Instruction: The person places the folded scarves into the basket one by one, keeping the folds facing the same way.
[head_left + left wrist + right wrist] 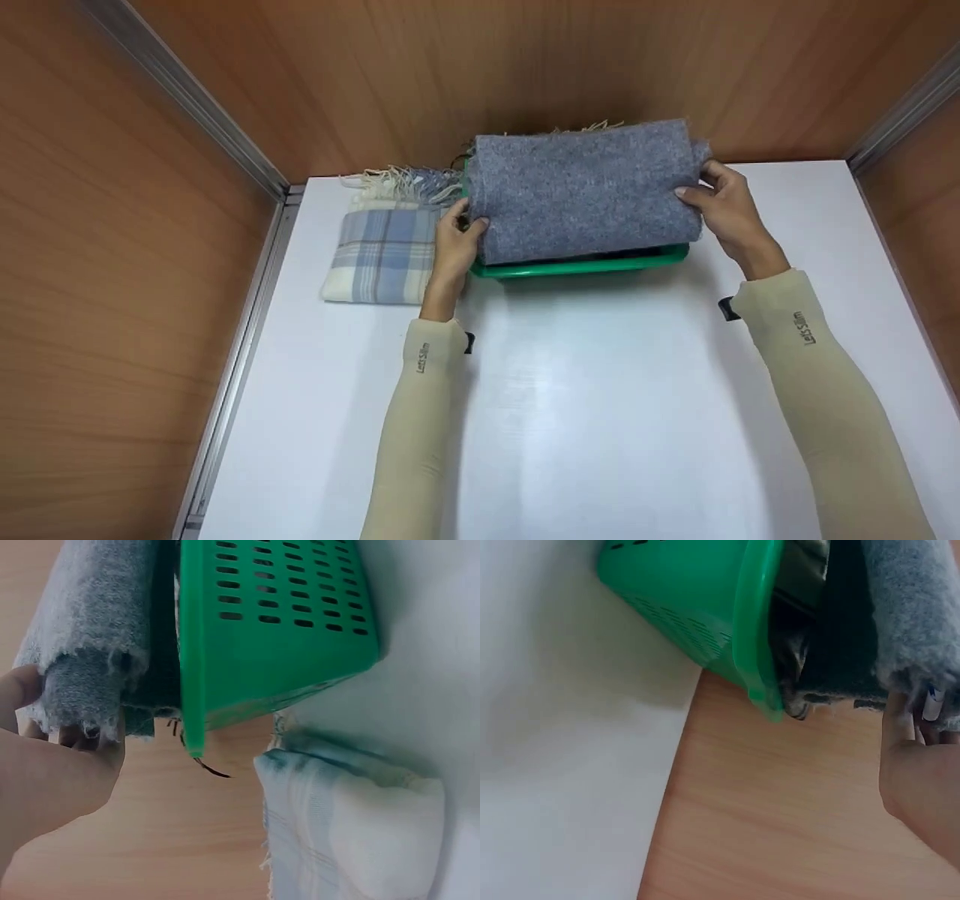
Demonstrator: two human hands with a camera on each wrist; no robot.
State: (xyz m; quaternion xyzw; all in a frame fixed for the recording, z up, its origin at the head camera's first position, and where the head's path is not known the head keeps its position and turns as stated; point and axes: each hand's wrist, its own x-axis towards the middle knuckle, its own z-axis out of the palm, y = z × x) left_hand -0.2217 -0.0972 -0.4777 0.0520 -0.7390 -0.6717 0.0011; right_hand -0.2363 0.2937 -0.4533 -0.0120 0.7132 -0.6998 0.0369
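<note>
A folded grey-blue woollen cloth (pixel 585 195) spans the top of a green plastic basket (pixel 592 268), held between both hands. At its left end my left hand (pixel 455 244) pinches the folded layers, thumb on top and fingers beneath. My right hand (pixel 731 210) grips the right end in the same way. The left wrist view shows the cloth (pixel 97 630) raised above the rim of the basket (pixel 277 637). Beneath it, dark fabric (pixel 847 630) shows inside the basket in the right wrist view. Most of the basket's contents are hidden by the cloth.
A folded blue and cream plaid blanket (pixel 382 255) with fringes lies on the white table (pixel 585 420), just left of the basket. Wooden panels (pixel 420 75) stand behind the table and at both sides, joined by metal strips (pixel 202 112).
</note>
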